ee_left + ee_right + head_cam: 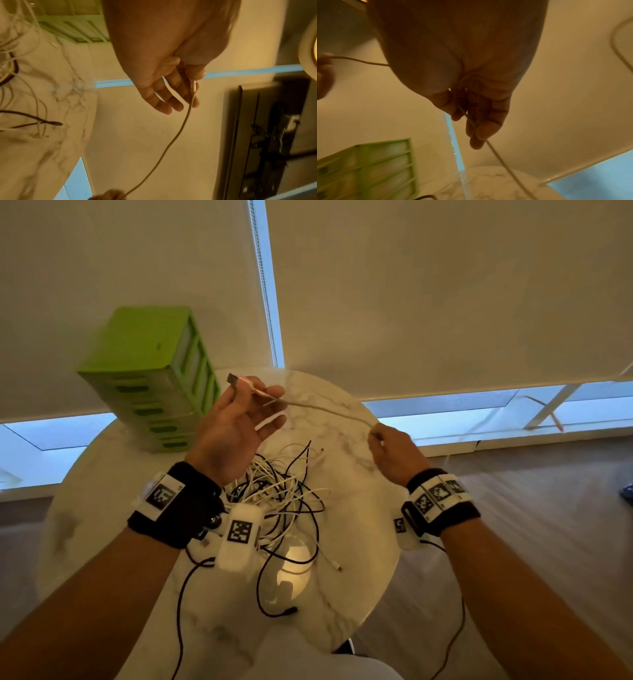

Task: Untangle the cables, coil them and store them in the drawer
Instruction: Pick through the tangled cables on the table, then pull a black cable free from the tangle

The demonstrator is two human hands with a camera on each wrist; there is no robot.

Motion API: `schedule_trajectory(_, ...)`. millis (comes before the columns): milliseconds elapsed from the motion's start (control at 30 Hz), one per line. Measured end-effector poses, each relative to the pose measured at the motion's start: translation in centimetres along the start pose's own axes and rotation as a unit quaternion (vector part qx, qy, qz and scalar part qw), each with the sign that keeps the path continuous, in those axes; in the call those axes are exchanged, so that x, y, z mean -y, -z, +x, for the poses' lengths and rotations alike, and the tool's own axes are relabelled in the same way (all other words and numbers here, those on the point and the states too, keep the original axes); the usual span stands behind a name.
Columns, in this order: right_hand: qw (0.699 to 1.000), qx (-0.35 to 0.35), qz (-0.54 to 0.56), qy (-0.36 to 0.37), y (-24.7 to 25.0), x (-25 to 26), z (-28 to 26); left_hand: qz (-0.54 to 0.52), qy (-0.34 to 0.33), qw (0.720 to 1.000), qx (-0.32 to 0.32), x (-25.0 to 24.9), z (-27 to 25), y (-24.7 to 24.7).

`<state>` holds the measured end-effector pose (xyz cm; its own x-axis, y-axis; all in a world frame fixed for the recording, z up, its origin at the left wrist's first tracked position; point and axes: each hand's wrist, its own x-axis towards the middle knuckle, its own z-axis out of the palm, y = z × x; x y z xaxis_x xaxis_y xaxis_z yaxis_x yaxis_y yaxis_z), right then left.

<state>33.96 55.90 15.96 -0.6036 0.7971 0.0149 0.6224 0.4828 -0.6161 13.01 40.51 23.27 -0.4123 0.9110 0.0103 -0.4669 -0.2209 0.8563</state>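
Note:
A beige cable is stretched in the air between my two hands, above the round marble table. My left hand pinches its USB plug end between thumb and forefinger, with the other fingers spread out; the left wrist view shows this hand and the beige cable hanging from the pinch. My right hand grips the cable further along, where it runs through my curled fingers. A tangle of white and black cables lies on the table below. The green drawer unit stands at the table's far left, its drawers closed.
The table edge curves round on the right, with wooden floor beyond it. Closed roller blinds hang just behind the table. Thin black leads run from my wrist bands along both forearms. A loose black cable end lies near the table's front.

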Motion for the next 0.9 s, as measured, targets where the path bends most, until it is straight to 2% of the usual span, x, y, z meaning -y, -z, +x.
schedule_trajectory(133, 0.993, -0.025, -0.05, -0.107, 3.1, -4.9, -1.2, -0.111, -0.032, 0.992, -0.049, -1.4, 0.3, 2.8)
schedule_trajectory(233, 0.977, -0.061, -0.09, -0.182, 4.9, -8.2, -2.2, -0.119, -0.035, 0.988, -0.089, -1.6, -0.1, 5.3)
schedule_trajectory(267, 0.974, -0.044, -0.109, -0.196, 4.9, -8.7, -2.5, -0.111, -0.029, 0.989, -0.097, -1.5, -0.4, 6.1)
schedule_trajectory(367, 0.956, 0.095, -0.164, -0.222, 3.2, -7.8, -3.1, -0.085, 0.009, 0.989, -0.12, -0.7, -1.5, 8.3)
schedule_trajectory(433, 0.956, 0.137, -0.172, -0.197, 1.3, -5.8, -3.1, -0.057, 0.042, 0.988, -0.14, -0.2, -2.2, 9.4)
schedule_trajectory(500, 0.969, 0.147, -0.139, -0.144, -0.8, -2.6, -3.0, -0.024, 0.076, 0.983, -0.163, 0.4, -3.1, 10.6)
schedule_trajectory(600, 0.98, 0.167, -0.106, -0.027, -4.5, 3.5, -2.7, 0.008, 0.122, 0.975, -0.185, 0.7, -4.6, 12.8)
schedule_trajectory(700, 0.974, 0.202, -0.067, 0.083, -8.4, 9.8, -2.8, 0.055, 0.166, 0.964, -0.199, 0.6, -6.3, 15.1)
schedule_trajectory(800, 0.948, 0.263, -0.066, 0.167, -12.7, 13.8, -2.8, 0.105, 0.174, 0.954, -0.221, 0.6, -8.0, 16.8)
schedule_trajectory(867, 0.906, 0.354, -0.137, 0.188, -16.1, 15.2, -2.8, 0.108, 0.172, 0.951, -0.233, 0.4, -9.0, 17.9)
schedule_trajectory(900, 0.875, 0.393, -0.201, 0.199, -17.7, 15.4, -2.8, 0.104, 0.171, 0.951, -0.237, 0.3, -9.4, 18.5)
